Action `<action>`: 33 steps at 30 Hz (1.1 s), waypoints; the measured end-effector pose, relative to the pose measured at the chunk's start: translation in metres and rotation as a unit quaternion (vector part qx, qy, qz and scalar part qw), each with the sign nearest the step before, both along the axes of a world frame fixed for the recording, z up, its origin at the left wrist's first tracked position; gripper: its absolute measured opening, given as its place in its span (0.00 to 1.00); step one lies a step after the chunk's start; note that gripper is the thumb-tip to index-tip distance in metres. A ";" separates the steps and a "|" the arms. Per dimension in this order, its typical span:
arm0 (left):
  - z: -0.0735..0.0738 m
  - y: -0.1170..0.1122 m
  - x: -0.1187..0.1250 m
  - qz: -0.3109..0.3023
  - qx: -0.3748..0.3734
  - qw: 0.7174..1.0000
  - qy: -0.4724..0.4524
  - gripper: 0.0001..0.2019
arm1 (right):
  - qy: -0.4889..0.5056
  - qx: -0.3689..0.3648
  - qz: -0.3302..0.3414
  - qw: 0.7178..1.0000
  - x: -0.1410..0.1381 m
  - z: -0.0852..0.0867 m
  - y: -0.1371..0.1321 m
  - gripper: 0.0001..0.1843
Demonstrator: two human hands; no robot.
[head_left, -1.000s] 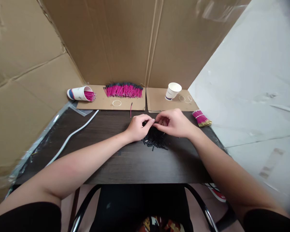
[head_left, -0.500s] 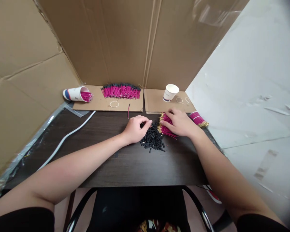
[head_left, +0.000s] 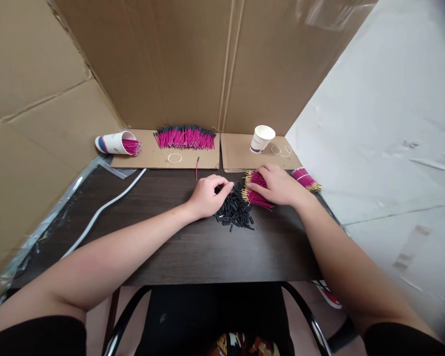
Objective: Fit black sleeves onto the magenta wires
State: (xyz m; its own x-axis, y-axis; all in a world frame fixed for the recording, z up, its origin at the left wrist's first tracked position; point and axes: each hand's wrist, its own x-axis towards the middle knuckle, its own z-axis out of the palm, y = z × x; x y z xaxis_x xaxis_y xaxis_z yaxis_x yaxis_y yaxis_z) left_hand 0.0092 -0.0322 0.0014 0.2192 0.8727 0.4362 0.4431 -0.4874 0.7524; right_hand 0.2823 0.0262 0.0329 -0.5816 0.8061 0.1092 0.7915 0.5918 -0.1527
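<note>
My left hand (head_left: pixel 209 196) is closed in a pinch at the left edge of a heap of short black sleeves (head_left: pixel 234 212). Whatever sits between its fingertips is too small to make out. On the right, my right hand (head_left: pixel 278 184) lies over a pile of magenta wires (head_left: pixel 260 200) with gold tips facing left. Its thumb and forefinger are spread apart on the wires, and its other fingers are partly hidden. The black heap lies between both hands, touching or nearly touching the gold tips.
Behind stand rows of magenta wires with black ends (head_left: pixel 185 137), a tipped paper cup (head_left: pixel 113 143) holding wires, and an upright paper cup (head_left: pixel 261 139). A banded wire bundle (head_left: pixel 306 179) lies at right. One loose wire (head_left: pixel 197 168) and a white cable (head_left: pixel 104 210) lie on the table.
The view has shifted slightly. My right hand's thumb and fingers have moved a little over the magenta wires; my left hand keeps its pinch in the same place.
</note>
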 end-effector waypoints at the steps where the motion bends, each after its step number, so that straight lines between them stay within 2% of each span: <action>1: 0.000 0.000 0.000 0.001 -0.003 1.000 -0.001 0.16 | 0.003 -0.003 0.002 1.000 0.000 0.001 0.000 0.28; 7: 0.000 0.000 0.000 0.005 -0.010 1.000 -0.002 0.16 | 0.024 -0.028 0.026 0.999 0.002 0.004 0.002 0.21; 14: 0.000 0.001 0.000 0.004 -0.011 1.000 -0.008 0.16 | 0.044 -0.049 0.063 0.996 0.005 0.006 0.001 0.20; 22: 0.000 0.001 0.000 0.004 -0.021 1.000 -0.016 0.17 | 0.058 -0.074 0.035 0.995 0.004 0.015 -0.002 0.19; 28: 0.001 0.001 0.000 0.003 -0.033 0.999 -0.020 0.18 | 0.064 -0.048 0.072 0.994 0.004 0.016 -0.004 0.06; 33: 0.001 0.001 0.000 0.004 -0.032 0.999 -0.025 0.18 | 0.073 -0.023 0.099 0.992 0.004 0.013 -0.003 0.06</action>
State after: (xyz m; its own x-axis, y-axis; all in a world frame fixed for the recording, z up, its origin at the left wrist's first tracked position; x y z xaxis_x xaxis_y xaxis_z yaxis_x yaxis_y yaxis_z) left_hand 0.0096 -0.0317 0.0020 0.1905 0.9011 0.3896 0.4078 -0.4336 0.8036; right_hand 0.2863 0.0237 0.0455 -0.7090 0.6843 0.1703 0.6284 0.7227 -0.2877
